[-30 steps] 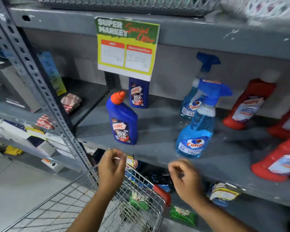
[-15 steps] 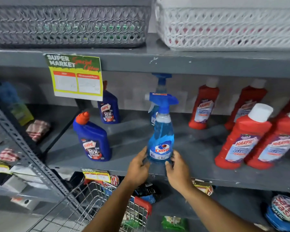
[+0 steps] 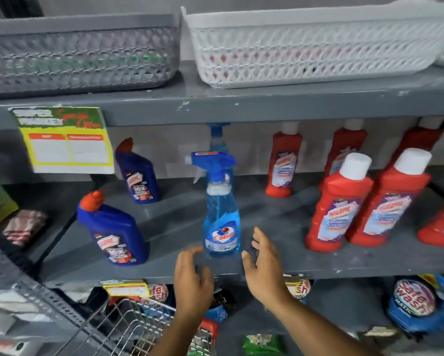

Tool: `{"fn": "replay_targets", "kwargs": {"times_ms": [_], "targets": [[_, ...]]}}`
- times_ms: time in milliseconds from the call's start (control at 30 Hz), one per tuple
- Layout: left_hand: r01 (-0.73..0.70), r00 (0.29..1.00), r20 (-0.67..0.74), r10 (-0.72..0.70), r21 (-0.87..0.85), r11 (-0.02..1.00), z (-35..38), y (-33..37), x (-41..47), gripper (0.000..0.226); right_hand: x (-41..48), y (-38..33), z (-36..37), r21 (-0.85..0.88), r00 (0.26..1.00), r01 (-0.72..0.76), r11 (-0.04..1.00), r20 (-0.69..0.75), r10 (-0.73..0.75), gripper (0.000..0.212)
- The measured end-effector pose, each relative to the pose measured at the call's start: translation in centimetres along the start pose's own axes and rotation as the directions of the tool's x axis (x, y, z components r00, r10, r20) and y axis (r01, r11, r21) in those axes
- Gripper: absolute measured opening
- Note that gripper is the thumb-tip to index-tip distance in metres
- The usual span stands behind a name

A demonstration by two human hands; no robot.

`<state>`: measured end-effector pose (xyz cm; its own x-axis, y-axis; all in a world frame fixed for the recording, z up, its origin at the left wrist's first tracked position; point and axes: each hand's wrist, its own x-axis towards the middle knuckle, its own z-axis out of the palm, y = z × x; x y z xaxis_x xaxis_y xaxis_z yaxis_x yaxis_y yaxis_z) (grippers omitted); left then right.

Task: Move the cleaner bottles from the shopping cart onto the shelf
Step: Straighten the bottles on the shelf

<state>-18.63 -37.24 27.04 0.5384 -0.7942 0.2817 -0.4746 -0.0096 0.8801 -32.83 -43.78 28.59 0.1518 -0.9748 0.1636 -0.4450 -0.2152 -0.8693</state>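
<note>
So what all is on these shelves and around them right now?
spray bottles: 2, blue, middle shelf centre, one behind the other
angled-neck bottles: 2, dark blue, orange caps, middle shelf left
red bottles: at least 6, white caps, middle shelf right
baskets: grey left, white right, top shelf
offer sign: 1, green-yellow, hanging from the top shelf's edge
shopping cart: 1, wire, bottom left
left hand: open, below the front spray bottle
right hand: open, beside it

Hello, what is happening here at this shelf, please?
A person is stocking cleaner bottles from a shopping cart onto the grey shelf. A blue spray bottle stands upright near the shelf's front edge. Both hands are open and empty, the left hand and right hand on either side of it, not touching it.
</note>
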Motion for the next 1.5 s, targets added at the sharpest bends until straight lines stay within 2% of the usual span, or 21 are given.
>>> {"fn": "replay_targets", "kwargs": {"times_ms": [67, 133, 200, 233, 300, 400, 467, 567, 700, 867, 1167, 1233, 1300, 1333, 1367, 1433, 1500], "targets": [[-0.180, 0.983, 0.040, 0.179, 0.032, 0.983, 1.4, 0.9, -1.9, 0.051, -1.2, 1.3, -2.5, 0.029, 0.994, 0.016, 0.999, -0.108, -0.013, 0.049], [-0.322, 0.933, 0.163, 0.321, -0.027, 0.947, 3.8, 2.4, -3.2, 0.048, -2.4, 3.8, -6.0, 0.029, 0.979, -0.009, 1.000, -0.203, 0.015, 0.037], [-0.332, 0.895, 0.270, 0.355, -0.128, 0.935, 6.5, 3.9, -3.7, 0.051, -3.0, 6.1, -9.6, -0.015, 0.957, -0.018, 1.000, -0.291, 0.013, 0.029], [-0.274, 0.895, 0.316, 0.314, -0.165, 0.948, 8.0, 4.6, -3.8, 0.054, -2.9, 7.1, -11.3, -0.028, 0.947, -0.028, 0.999, -0.322, 0.018, 0.029], [-0.064, 0.906, 0.399, 0.141, -0.200, 0.978, 11.7, 6.5, -3.6, 0.057, -2.0, 9.0, -14.5, -0.052, 0.946, -0.063, 0.997, -0.320, 0.043, 0.034], [0.241, 0.866, 0.492, -0.093, -0.247, 0.939, 16.5, 10.0, -2.6, 0.067, 0.0, 10.2, -17.0, -0.069, 0.980, -0.110, 0.991, -0.176, 0.097, 0.051], [0.311, 0.848, 0.516, -0.121, -0.299, 0.902, 18.2, 11.5, -1.9, 0.070, 1.2, 10.3, -17.3, -0.066, 0.993, -0.100, 0.993, -0.073, 0.095, 0.057], [0.239, 0.878, 0.478, -0.033, -0.377, 0.895, 20.1, 12.3, -2.1, 0.071, 2.6, 10.4, -17.9, -0.118, 0.998, -0.056, 0.991, 0.007, 0.057, 0.059], [0.205, 0.912, 0.408, -0.054, -0.338, 0.919, 20.2, 11.1, -2.3, 0.071, 3.2, 10.7, -18.0, -0.174, 0.996, -0.002, 0.985, 0.082, 0.016, 0.060], [0.189, 0.932, 0.352, -0.084, -0.278, 0.942, 19.1, 9.4, -2.1, 0.075, 2.5, 10.8, -16.8, -0.162, 0.979, 0.094, 0.982, 0.193, -0.062, 0.060], [0.193, 0.923, 0.374, -0.087, -0.255, 0.948, 18.1, 9.1, -2.2, 0.084, 2.8, 11.0, -15.4, -0.144, 0.978, 0.113, 0.983, 0.191, -0.085, 0.061], [0.149, 0.963, 0.250, -0.101, -0.179, 0.973, 17.9, 9.5, -3.1, 0.075, 2.3, 10.8, -15.6, -0.129, 0.979, 0.126, 0.984, 0.179, -0.102, 0.060], [-0.046, 0.998, 0.037, 0.047, -0.014, 0.999, 17.8, 10.2, -5.1, 0.059, 1.3, 10.8, -16.6, -0.083, 0.982, 0.172, 0.982, 0.092, -0.164, 0.054], [-0.122, 0.993, 0.004, 0.122, 0.028, 0.992, 18.1, 10.9, -6.2, 0.057, 0.8, 11.2, -17.5, -0.054, 0.980, 0.198, 0.979, -0.009, -0.199, 0.053], [-0.149, 0.987, 0.062, 0.149, -0.002, 0.989, 18.6, 11.7, -7.2, 0.058, 0.4, 11.7, -18.6, -0.036, 0.969, 0.207, 0.978, -0.127, -0.210, 0.055], [-0.194, 0.937, 0.284, 0.203, -0.057, 0.979, 20.6, 12.8, -8.1, 0.064, 0.5, 13.2, -21.3, -0.016, 0.938, 0.151, 0.988, -0.313, -0.149, 0.055], [-0.202, 0.860, 0.458, 0.223, -0.096, 0.975, 23.6, 13.6, -7.6, 0.070, 2.1, 15.0, -24.3, -0.016, 0.917, 0.049, 0.999, -0.396, -0.051, 0.056]]}}
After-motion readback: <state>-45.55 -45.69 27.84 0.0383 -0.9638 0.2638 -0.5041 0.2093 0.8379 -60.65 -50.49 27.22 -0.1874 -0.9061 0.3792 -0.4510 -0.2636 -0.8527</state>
